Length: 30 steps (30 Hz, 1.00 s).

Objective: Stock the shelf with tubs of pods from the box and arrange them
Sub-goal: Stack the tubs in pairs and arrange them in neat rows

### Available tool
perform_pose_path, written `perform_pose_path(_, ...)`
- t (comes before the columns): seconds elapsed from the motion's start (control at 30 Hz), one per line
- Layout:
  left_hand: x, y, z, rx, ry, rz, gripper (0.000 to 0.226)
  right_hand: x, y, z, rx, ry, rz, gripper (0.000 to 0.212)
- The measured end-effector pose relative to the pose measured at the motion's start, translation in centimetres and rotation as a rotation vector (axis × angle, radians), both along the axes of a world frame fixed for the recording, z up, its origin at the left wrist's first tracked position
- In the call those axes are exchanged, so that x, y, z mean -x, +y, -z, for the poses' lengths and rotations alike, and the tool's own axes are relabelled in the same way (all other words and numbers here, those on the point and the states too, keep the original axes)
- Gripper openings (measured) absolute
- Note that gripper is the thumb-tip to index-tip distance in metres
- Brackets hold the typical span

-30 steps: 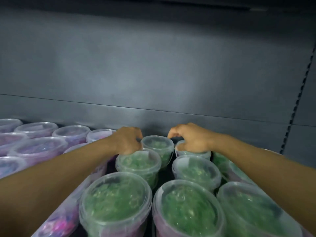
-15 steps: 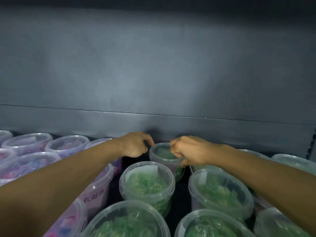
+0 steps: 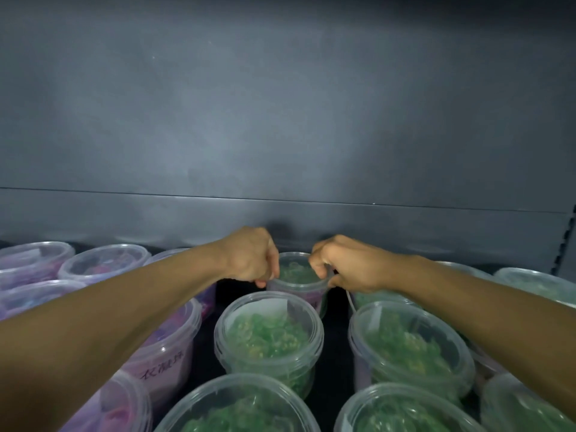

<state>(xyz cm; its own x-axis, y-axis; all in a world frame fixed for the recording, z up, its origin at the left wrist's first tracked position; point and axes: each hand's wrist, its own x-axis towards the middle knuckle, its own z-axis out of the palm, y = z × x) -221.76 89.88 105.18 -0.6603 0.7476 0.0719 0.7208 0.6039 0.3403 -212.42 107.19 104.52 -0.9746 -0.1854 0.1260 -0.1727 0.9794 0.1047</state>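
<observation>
Hands: left hand (image 3: 251, 255) and right hand (image 3: 344, 263) curl on opposite rim edges of clear round plastic tub of green pods (image 3: 296, 277) | tub: between both hands, rearmost on dark shelf (image 3: 338, 363) | nearer: green-pod tubs (image 3: 269, 336); left: purple-pod tubs (image 3: 104, 263)

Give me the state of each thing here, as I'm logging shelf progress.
Rear green tub: upright, lidded, gripped at the rim by both hands.
Left hand: curled on its rim.
Right hand: curled on its rim.
Other green tubs: upright, lidded.
Purple tubs: upright, lidded.
</observation>
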Motion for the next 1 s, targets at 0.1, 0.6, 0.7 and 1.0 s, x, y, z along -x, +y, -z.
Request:
perform_pose_path(0.1, -0.4, -0.1, -0.1, 0.063, 0.178, 0.057, 0.011, 0.0, 0.4, 0.3, 0.039, 0.018, -0.004, 0.029)
perform_pose_path(0.6, -0.6, 1.0, -1.3, 0.212, 0.243, 0.183, 0.025, -7.2, 5.9, -2.1, 0.062, -0.270, 0.319, 0.033)
perform_pose_path(0.7, -1.5, 3.0, -1.5, 0.095, 0.238, 0.217, 0.021, -6.9, 6.0, -1.4, -0.012, -0.200, 0.182, 0.030)
perform_pose_path(1.0, -3.2, 9.7, 1.3, 0.110, 0.357, 0.388, 0.043, -6.3, 6.5, -0.8, -0.428, -0.034, 0.162, 0.017)
